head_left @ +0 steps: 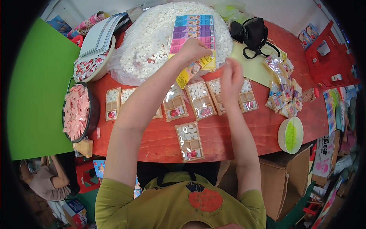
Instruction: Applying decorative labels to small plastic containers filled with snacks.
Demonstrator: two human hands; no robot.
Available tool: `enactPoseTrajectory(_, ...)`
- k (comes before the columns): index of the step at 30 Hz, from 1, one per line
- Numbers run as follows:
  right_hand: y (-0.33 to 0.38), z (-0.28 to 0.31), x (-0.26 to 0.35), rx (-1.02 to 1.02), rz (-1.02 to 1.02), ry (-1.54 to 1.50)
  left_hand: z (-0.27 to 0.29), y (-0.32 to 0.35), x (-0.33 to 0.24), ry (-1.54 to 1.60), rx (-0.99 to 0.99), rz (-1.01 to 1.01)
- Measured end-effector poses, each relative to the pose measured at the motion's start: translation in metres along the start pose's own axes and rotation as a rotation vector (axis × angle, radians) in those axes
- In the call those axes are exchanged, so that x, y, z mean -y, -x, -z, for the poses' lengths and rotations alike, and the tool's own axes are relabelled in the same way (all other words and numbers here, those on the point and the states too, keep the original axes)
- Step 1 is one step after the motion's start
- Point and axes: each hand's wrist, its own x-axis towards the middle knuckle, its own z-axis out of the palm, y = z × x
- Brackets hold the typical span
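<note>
My left hand grips the lower edge of a rainbow-striped sheet of stickers lying on a big clear bag of small white pieces; a yellow strip hangs below it. My right hand is blurred, fingers loosely apart, hovering over a row of brown compartment trays on the red table. Whether it holds anything is unclear. One bagged tray lies alone near the front edge.
At left sit a dark bowl of pink packets and a white bowl of red-and-white sweets. A black bag, a pile of filled packets and a white bowl with green inside are at right. Another person sits lower left.
</note>
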Motion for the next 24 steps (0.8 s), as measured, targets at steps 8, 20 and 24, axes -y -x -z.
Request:
enactPoseTrajectory(8, -0.086, -0.031, -0.057, 0.336, -0.756, -0.193, 0.023, 0.018, -0.025, -0.109, 0.001, -0.037)
enactPoseTrajectory(20, -0.097, -0.034, -0.114, 0.141, -0.148, 0.572, 0.121, 0.146, -0.063, 0.407, -0.302, -0.166)
enactPoseTrajectory(24, -0.05, -0.016, -0.023, 0.206, -0.169, 0.124, 0.113, 0.193, -0.044, 0.861, -0.225, -0.148)
